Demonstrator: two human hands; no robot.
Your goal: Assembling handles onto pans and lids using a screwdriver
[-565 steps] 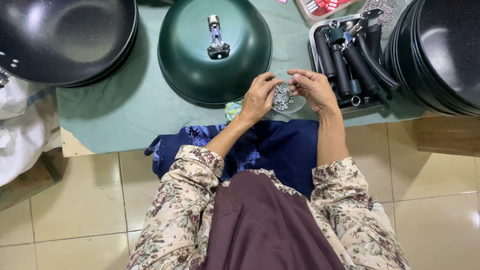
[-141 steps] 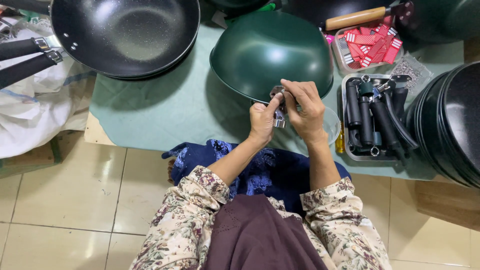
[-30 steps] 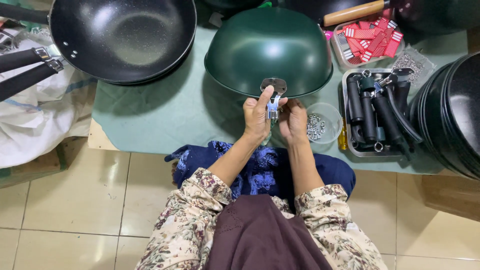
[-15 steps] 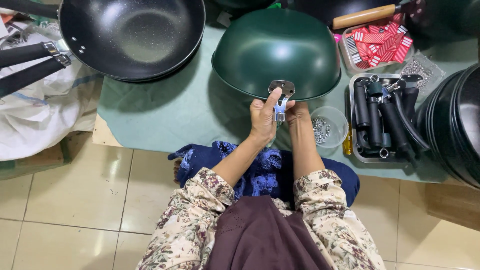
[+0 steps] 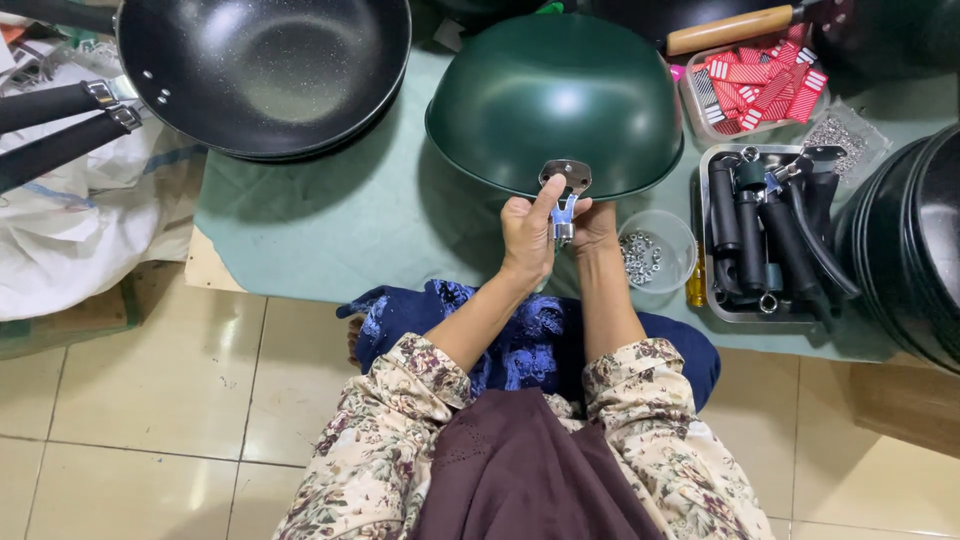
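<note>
The bracket (image 5: 565, 190) sits at the near rim of the upturned green wok (image 5: 556, 100), at the wok's 6 o'clock, over the counter (image 5: 330, 225). It is a small stamped metal piece: judged light, stiff and smooth, so liable to slip or twist under a loose hold. Best held by its narrow lower stem, leaving the flat upper plate free against the wok wall.

The left hand (image 5: 527, 235) has its grip clamped on the bracket, thumb raised along the stem. The right hand (image 5: 594, 224) lies just beside it at 3 o'clock, fingers closed on the same stem. The wok itself is judged heavy, rigid and slick on its enamel; it rests rim-down and could slide on the cloth if pushed.

Surroundings, left to right:
- White sack (image 5: 70, 240) at 9 o'clock, off the counter edge.
- Black pan (image 5: 265, 70) at 10 o'clock, its handles (image 5: 60, 125) pointing left.
- Clear cup (image 5: 655, 250) of small nuts, just right of the right hand; easily knocked over.
- Metal tray (image 5: 775, 235) of black handles at 3 o'clock.
- Red-tag box (image 5: 750, 80) at 1 o'clock.
- Stacked black pans (image 5: 915, 240) at far right.

The cup is the nearest obstruction to the right forearm.
</note>
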